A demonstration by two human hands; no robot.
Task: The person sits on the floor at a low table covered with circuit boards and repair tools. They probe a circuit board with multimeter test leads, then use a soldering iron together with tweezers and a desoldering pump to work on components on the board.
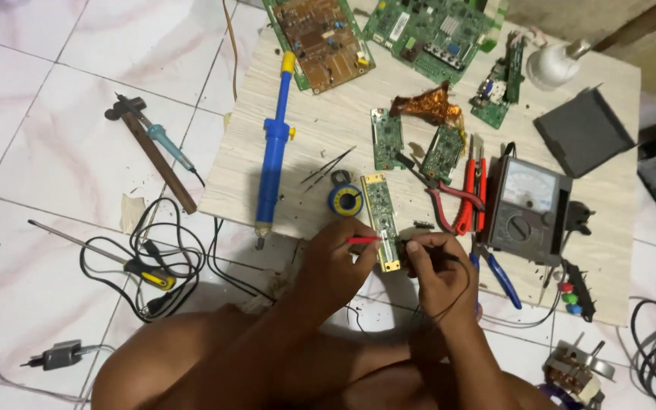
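You are working over the wooden board (328, 121) at 12 o'clock, the grey meter (527, 209) sitting at 2 o'clock. The narrow green circuit strip (380, 212), light, stiff and probably fragile, is best held by its edges. Your left hand (335, 262) is pinching the red probe (364, 240); your right hand (438, 273) is pinching the black probe (411, 247).

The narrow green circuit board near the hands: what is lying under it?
The narrow green circuit board lies on the pale wooden board. Its near end is partly covered by both hands' fingertips.
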